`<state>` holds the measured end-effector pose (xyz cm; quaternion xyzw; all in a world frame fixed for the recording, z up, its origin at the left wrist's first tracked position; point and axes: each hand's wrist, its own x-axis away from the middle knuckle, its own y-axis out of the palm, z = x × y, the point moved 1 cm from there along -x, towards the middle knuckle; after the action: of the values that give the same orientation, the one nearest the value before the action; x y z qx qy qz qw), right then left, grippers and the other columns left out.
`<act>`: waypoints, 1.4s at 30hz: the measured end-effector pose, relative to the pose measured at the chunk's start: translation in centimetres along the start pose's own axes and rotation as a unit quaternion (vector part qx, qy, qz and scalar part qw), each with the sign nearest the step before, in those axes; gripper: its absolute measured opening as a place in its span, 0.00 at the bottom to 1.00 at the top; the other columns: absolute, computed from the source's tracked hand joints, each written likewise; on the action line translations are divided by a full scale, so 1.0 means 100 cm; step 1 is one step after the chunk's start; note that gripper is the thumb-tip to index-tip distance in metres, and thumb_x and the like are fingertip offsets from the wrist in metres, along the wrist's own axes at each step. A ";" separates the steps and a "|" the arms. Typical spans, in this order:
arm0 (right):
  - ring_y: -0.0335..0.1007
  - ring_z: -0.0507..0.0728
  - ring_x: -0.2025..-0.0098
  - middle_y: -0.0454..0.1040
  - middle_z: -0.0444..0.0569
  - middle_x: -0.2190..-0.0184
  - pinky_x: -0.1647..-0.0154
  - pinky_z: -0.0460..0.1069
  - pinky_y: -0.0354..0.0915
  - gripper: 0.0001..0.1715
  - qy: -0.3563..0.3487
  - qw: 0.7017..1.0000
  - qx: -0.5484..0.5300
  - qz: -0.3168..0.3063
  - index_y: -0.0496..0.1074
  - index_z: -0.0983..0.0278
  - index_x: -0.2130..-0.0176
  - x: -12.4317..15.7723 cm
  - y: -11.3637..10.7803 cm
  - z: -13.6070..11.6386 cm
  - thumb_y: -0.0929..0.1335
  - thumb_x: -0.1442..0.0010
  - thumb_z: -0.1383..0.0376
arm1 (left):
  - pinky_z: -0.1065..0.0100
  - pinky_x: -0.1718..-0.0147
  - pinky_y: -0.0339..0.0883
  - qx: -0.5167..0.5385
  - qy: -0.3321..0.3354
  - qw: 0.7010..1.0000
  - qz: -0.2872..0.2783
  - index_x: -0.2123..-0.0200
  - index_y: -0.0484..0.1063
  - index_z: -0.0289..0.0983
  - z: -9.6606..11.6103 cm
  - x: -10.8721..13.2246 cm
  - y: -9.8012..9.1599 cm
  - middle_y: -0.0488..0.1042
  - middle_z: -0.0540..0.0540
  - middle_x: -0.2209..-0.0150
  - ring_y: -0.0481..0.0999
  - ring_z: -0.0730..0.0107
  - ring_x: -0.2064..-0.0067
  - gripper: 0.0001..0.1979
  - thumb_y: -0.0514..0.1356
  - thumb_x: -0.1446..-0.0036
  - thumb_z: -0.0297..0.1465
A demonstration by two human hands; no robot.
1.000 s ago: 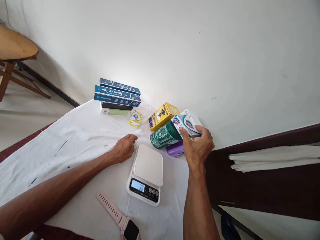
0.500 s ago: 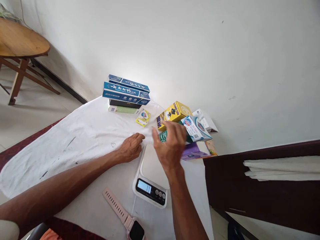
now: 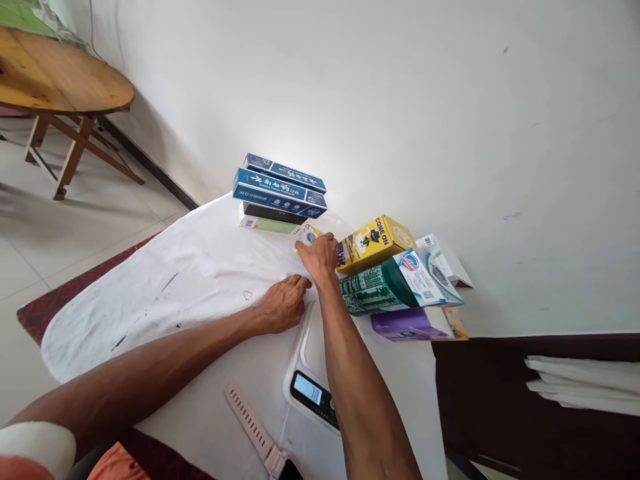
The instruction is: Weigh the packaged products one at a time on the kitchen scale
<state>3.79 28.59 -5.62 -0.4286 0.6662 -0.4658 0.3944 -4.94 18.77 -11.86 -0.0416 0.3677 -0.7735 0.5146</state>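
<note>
A small yellow and white soap box (image 3: 306, 236) lies on the white cloth, partly covered by my right hand (image 3: 320, 259). The thumb is at its near side and the fingers curl over the far side. My left hand (image 3: 284, 304) rests on the cloth, just left of the far end of the scale. Its fingers are curled and close together; whatever is under them is hidden. The white digital kitchen scale (image 3: 296, 360) has a lit display, and my right forearm covers much of it.
Blue toothpaste boxes (image 3: 280, 190) and a black and green box (image 3: 270, 221) stand at the back. To the right are a yellow box (image 3: 375, 243), a green canister (image 3: 373, 285), a white-blue box (image 3: 425, 277) and a purple package (image 3: 407, 325). A pink-strapped watch (image 3: 253, 423) lies in front.
My right hand has moved from over the scale, beside the green canister, forward and left onto the soap box. My left hand keeps its place by the scale. The view has shifted.
</note>
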 end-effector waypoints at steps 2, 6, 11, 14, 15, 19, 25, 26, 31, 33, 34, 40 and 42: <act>0.74 0.61 0.47 0.72 0.53 0.43 0.47 0.61 0.73 0.23 0.007 1.000 -0.004 -0.010 0.70 0.63 0.42 -0.004 0.000 0.007 0.70 0.31 0.56 | 0.59 0.51 0.71 0.001 0.000 1.000 0.000 0.52 0.64 0.36 0.000 0.001 0.000 0.74 0.39 0.54 0.74 0.57 0.51 0.19 0.53 0.47 0.18; 0.75 0.62 0.49 0.75 0.57 0.47 0.48 0.60 0.72 0.23 0.000 1.000 -0.031 0.002 0.71 0.68 0.45 0.000 -0.012 0.021 0.72 0.34 0.59 | 0.59 0.51 0.71 0.005 0.004 1.000 0.001 0.51 0.65 0.35 0.000 0.001 -0.001 0.74 0.39 0.54 0.75 0.58 0.51 0.19 0.52 0.47 0.18; 0.71 0.71 0.43 0.75 0.69 0.47 0.42 0.63 0.65 0.33 -0.054 0.994 -0.073 0.061 0.66 0.75 0.43 0.039 -0.052 0.038 0.71 0.45 0.64 | 0.59 0.53 0.71 0.009 0.006 1.000 0.005 0.50 0.65 0.35 0.000 0.002 -0.002 0.74 0.40 0.55 0.75 0.59 0.54 0.20 0.52 0.46 0.18; 0.69 0.70 0.40 0.72 0.65 0.42 0.39 0.65 0.64 0.39 -0.106 0.986 -0.102 0.081 0.63 0.70 0.38 0.078 -0.080 0.060 0.70 0.46 0.59 | 0.59 0.54 0.71 0.009 0.006 1.000 0.007 0.50 0.65 0.36 -0.001 0.002 -0.002 0.74 0.41 0.55 0.75 0.60 0.55 0.21 0.52 0.46 0.18; 0.70 0.70 0.41 0.73 0.64 0.42 0.40 0.66 0.65 0.40 -0.129 0.981 -0.118 0.079 0.63 0.69 0.38 0.091 -0.087 0.070 0.70 0.46 0.58 | 0.59 0.54 0.71 0.009 0.006 1.000 0.006 0.49 0.65 0.36 -0.001 0.003 -0.002 0.74 0.40 0.56 0.75 0.60 0.55 0.21 0.52 0.46 0.18; 0.71 0.68 0.42 0.73 0.61 0.43 0.45 0.64 0.70 0.39 -0.142 0.978 -0.151 0.017 0.63 0.65 0.37 0.142 -0.102 0.120 0.70 0.42 0.52 | 0.58 0.55 0.72 0.011 0.004 1.000 -0.001 0.49 0.65 0.34 0.001 0.003 -0.004 0.74 0.39 0.54 0.75 0.59 0.54 0.20 0.51 0.45 0.19; 0.70 0.66 0.39 0.71 0.59 0.39 0.43 0.64 0.71 0.37 -0.106 0.982 -0.145 -0.056 0.61 0.62 0.35 0.186 -0.091 0.168 0.69 0.38 0.52 | 0.59 0.56 0.72 0.012 -0.011 1.000 -0.008 0.49 0.66 0.35 0.005 0.003 -0.008 0.74 0.40 0.53 0.75 0.63 0.59 0.20 0.51 0.44 0.19; 0.70 0.66 0.39 0.70 0.59 0.38 0.43 0.64 0.71 0.37 -0.108 0.981 -0.150 -0.056 0.61 0.61 0.35 0.189 -0.089 0.170 0.68 0.37 0.52 | 0.60 0.56 0.72 0.011 -0.012 1.000 -0.008 0.49 0.66 0.35 0.005 0.003 -0.008 0.74 0.41 0.53 0.75 0.64 0.59 0.20 0.51 0.44 0.19; 0.66 0.66 0.36 0.67 0.58 0.36 0.42 0.65 0.71 0.41 -0.129 0.976 -0.170 -0.045 0.57 0.58 0.31 0.192 -0.099 0.172 0.70 0.37 0.51 | 0.60 0.56 0.72 0.004 -0.012 1.000 -0.004 0.49 0.66 0.36 0.004 0.002 -0.007 0.74 0.41 0.53 0.75 0.64 0.58 0.20 0.51 0.44 0.19; 0.66 0.67 0.36 0.66 0.57 0.35 0.44 0.64 0.71 0.44 -0.115 0.975 -0.192 -0.013 0.58 0.56 0.32 0.192 -0.111 0.175 0.72 0.40 0.49 | 0.60 0.55 0.72 0.003 -0.011 1.000 0.000 0.48 0.66 0.36 0.004 0.002 -0.007 0.74 0.42 0.54 0.75 0.64 0.57 0.20 0.51 0.44 0.19; 0.67 0.67 0.37 0.68 0.56 0.36 0.44 0.64 0.72 0.43 -0.096 0.973 -0.208 0.014 0.60 0.55 0.33 0.193 -0.117 0.177 0.73 0.41 0.49 | 0.60 0.55 0.72 0.003 -0.009 1.000 0.001 0.48 0.66 0.36 0.004 0.002 -0.007 0.74 0.42 0.54 0.76 0.64 0.57 0.20 0.51 0.44 0.20; 0.77 0.65 0.50 0.80 0.52 0.53 0.48 0.62 0.71 0.25 0.026 0.943 -0.285 0.170 0.75 0.57 0.48 0.202 -0.126 0.190 0.72 0.39 0.48 | 0.61 0.58 0.72 0.004 0.008 1.000 0.008 0.49 0.67 0.37 0.003 0.001 -0.008 0.75 0.42 0.55 0.75 0.65 0.59 0.18 0.51 0.42 0.22; 0.77 0.63 0.52 0.80 0.52 0.54 0.50 0.60 0.73 0.23 0.025 0.941 -0.292 0.167 0.76 0.57 0.49 0.204 -0.120 0.189 0.72 0.39 0.49 | 0.61 0.58 0.72 0.004 0.012 1.000 0.010 0.49 0.67 0.37 0.003 0.001 -0.008 0.75 0.42 0.55 0.75 0.65 0.60 0.18 0.51 0.41 0.22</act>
<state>17.17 1.74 -1.56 -0.3957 0.8447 -0.1887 0.3070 -5.47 18.74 -11.17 -0.0266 0.3712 -0.7700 0.5182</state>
